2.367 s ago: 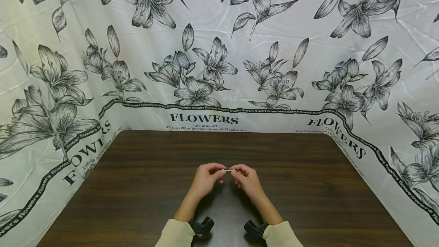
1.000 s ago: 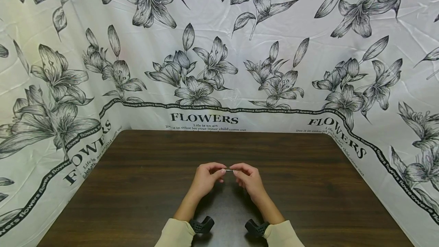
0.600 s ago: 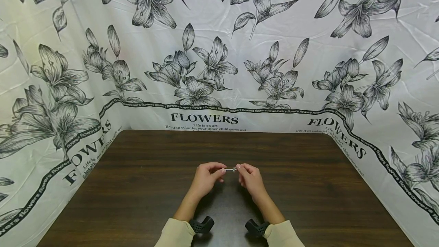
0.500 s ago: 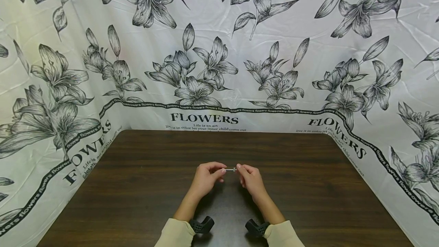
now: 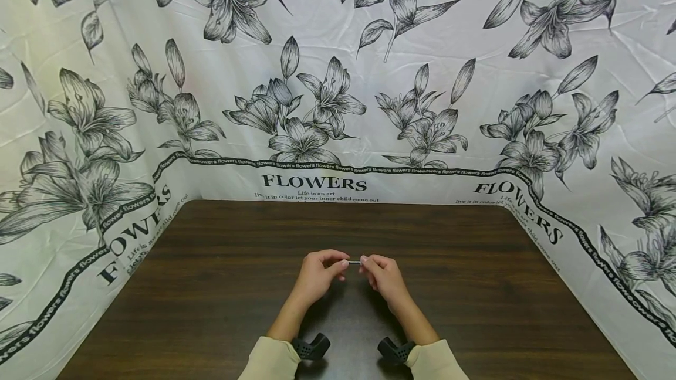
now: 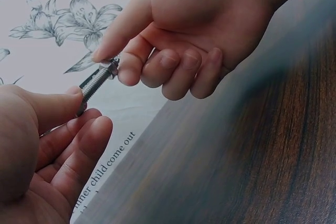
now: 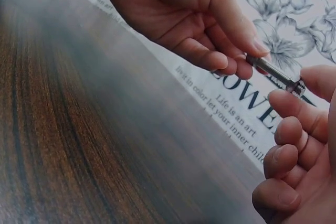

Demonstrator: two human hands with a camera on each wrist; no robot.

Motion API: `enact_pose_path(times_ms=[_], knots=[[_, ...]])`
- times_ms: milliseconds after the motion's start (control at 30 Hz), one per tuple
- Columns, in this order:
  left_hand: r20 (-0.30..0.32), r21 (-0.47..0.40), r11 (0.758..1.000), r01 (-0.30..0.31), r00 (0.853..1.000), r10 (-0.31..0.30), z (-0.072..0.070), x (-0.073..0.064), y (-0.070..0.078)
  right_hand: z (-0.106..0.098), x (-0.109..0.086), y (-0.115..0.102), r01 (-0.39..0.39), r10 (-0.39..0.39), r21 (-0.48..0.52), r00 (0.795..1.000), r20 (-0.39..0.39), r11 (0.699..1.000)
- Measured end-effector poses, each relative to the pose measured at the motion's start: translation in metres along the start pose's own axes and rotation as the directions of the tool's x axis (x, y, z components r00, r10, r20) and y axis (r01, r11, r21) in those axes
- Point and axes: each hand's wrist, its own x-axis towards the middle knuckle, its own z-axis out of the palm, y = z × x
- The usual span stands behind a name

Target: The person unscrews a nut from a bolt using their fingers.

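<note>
A silver threaded bolt (image 5: 354, 263) is held level between both hands over the table. My left hand (image 5: 315, 277) pinches one end of it between thumb and fingertips, hiding that end. The bare threaded shaft (image 6: 95, 86) shows between the hands. Toward the other end sits a metal nut (image 7: 297, 87), with the thumb and index finger of my right hand (image 5: 385, 277) on either side of it. In the left wrist view, the right thumb lies over the nut and the index finger under it. The other right fingers are loosely curled.
A dark wood-grain table (image 5: 237, 239) spreads under the hands. White cloth (image 5: 412, 186) printed with black lilies and lettering hangs behind it and at both sides. Black camera mounts (image 5: 311, 347) sit on the wrists, by the cream sleeves.
The right fingertips moved from covering the nut out toward the bolt's end, leaving the nut showing, then came back in over it. The left hand keeps its grip in place.
</note>
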Motion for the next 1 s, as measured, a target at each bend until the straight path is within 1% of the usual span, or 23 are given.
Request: enact_pose_path(times_ms=[267,367,567,700,767,867,967,1000], knots=[[0.0,0.011,1.0,-0.002,1.0,0.002,-0.001,0.0,-0.001,-0.001,0.0,-0.003,-0.027,0.025,0.062,0.999,0.036,0.998],[-0.002,0.004,1.0,-0.003,1.0,0.003,-0.001,0.001,-0.001,0.0,-0.003,-0.012,-0.018,0.014,0.078,0.999,0.049,0.997],[-0.007,-0.002,1.0,-0.001,1.0,0.001,-0.002,0.001,-0.001,0.003,-0.011,-0.03,0.002,-0.005,0.088,0.999,0.039,0.996],[-0.005,-0.003,1.0,-0.002,1.0,0.002,-0.002,0.001,-0.001,0.003,-0.012,-0.03,0.016,-0.022,0.107,0.999,0.049,0.994],[-0.002,-0.007,1.0,0.001,1.0,-0.001,-0.003,0.001,-0.001,0.002,-0.009,-0.024,0.022,-0.029,0.124,0.998,0.051,0.992],[-0.003,-0.016,1.0,-0.002,1.0,0.002,-0.003,0.001,-0.001,0.002,-0.009,-0.024,0.034,-0.041,0.133,0.998,0.054,0.991],[-0.006,-0.026,1.0,-0.006,1.0,0.006,-0.002,0.001,-0.002,0.003,-0.011,-0.025,0.062,-0.07,0.132,0.996,0.057,0.989],[-0.008,-0.026,1.0,-0.009,1.0,0.009,-0.002,0.001,-0.002,0.003,-0.013,-0.03,0.071,-0.079,0.126,0.995,0.061,0.989]])
